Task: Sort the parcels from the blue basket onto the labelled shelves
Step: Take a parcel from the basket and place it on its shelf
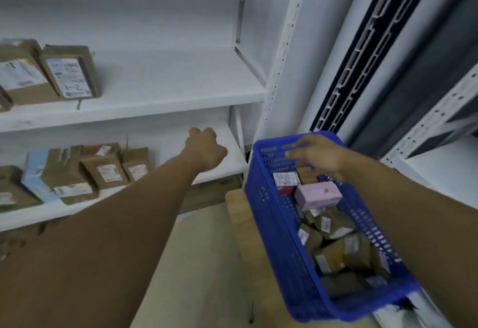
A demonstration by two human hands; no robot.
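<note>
1. White shelves [155,87] fill the frame's left; their brown boxes [69,74] are cut off at the edge, labels unreadable.
2. Lower right, the blue basket [271,237] on a wooden bench [239,214] holds brown parcels [336,224] and a pink box [318,194].
3. My left hand [204,152] is curled near the lower shelf; I cannot tell if it grasps anything.
4. My right hand [320,155] is blurred, its fingers [297,154] released over the basket's far end.

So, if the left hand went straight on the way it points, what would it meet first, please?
Probably the white back panel behind the lower shelf: the left hand reaches over that shelf's bare right end, right of the parcels. Depth is unclear.
</note>
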